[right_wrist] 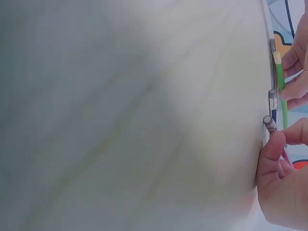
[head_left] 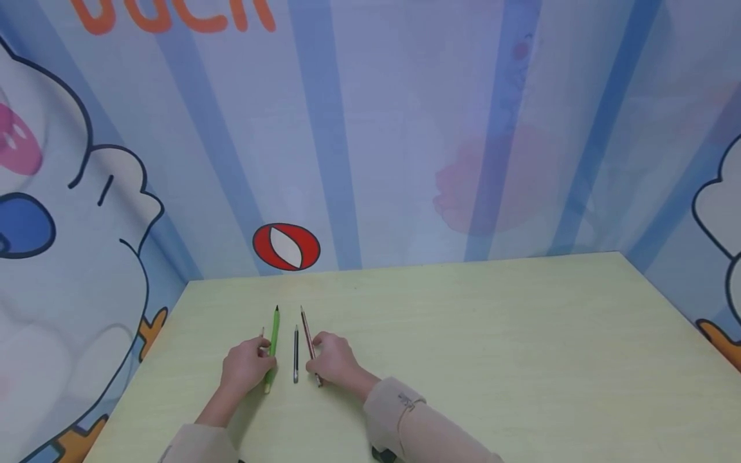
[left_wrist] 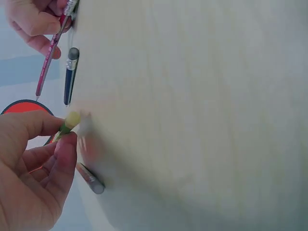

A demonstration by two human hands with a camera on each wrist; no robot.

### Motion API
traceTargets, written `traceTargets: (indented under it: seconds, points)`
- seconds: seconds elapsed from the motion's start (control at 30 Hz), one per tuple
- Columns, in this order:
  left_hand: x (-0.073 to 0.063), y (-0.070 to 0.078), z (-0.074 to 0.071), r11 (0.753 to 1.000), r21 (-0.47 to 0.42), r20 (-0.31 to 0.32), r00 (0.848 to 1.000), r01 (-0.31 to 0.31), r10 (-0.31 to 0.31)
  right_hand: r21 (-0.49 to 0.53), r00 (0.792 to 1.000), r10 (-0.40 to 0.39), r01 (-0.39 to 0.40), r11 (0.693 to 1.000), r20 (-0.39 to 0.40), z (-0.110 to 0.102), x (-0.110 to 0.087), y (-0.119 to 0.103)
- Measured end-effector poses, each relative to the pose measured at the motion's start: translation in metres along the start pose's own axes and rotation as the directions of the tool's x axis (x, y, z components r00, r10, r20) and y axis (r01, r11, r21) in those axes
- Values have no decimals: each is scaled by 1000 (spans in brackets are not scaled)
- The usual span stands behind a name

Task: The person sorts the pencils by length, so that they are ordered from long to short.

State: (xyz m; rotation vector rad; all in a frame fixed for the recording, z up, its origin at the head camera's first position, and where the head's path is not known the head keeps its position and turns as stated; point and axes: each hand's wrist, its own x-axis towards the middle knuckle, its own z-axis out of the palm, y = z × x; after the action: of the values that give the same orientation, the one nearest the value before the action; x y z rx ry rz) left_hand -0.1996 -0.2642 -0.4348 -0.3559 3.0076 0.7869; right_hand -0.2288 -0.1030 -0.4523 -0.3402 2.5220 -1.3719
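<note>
In the head view my left hand (head_left: pixel 247 365) pinches a green pencil (head_left: pixel 274 331) between thumb and fingers, its dark point facing the back and its pale yellow end toward me. My right hand (head_left: pixel 336 359) pinches a dark red pencil (head_left: pixel 306 326) near its metal-capped eraser end; it slants with its tip toward the back left. Between the hands a dark blue pencil (head_left: pixel 296 354) lies on the table, eraser end nearest me. Another pencil (left_wrist: pixel 91 179) lies beside the left hand in the left wrist view; in the head view that hand hides most of it.
The pale wooden table (head_left: pixel 492 347) stretches far to the right of the hands. Behind it rises a blue striped backdrop (head_left: pixel 393 128) with printed cartoon figures. A small dark object (head_left: pixel 383 454) shows under the right sleeve (head_left: pixel 399 411) at the front.
</note>
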Motion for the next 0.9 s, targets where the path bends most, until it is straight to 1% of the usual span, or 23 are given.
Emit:
traceTargets:
  seconds: [0.1, 0.27, 0.37, 0.53, 0.6, 0.7, 0.8, 0.9]
  points:
    - [0, 3, 0, 1000, -22, -20, 1000, 2, -2, 62, 1000, 19, -19, 998, 6, -3, -2, 1]
    - [-1, 11, 1, 997, -81, -32, 999, 4, -7, 161, 998, 39, -45, 986, 39, -9, -4, 2]
    - [-3, 18, 3, 992, -129, -37, 999, -10, 5, 203, 998, 27, -39, 978, 59, -15, -6, 1]
    - [-5, 29, 8, 976, -215, -56, 998, -44, 33, 261, 996, -3, -19, 965, 84, -31, -11, -1]
    - [-6, 35, 11, 967, -246, -60, 997, -58, 44, 284, 996, -8, -18, 959, 91, -38, -12, 0]
    - [-9, 46, 13, 950, -305, -42, 998, -58, 48, 314, 995, -8, -25, 949, 103, -47, -14, 2]
    - [-13, 57, 16, 928, -369, -20, 999, -51, 47, 329, 994, -7, -31, 944, 114, -57, -17, 5]
    - [-17, 69, 18, 902, -428, -15, 999, -54, 52, 349, 992, -20, -24, 937, 122, -68, -22, 7]
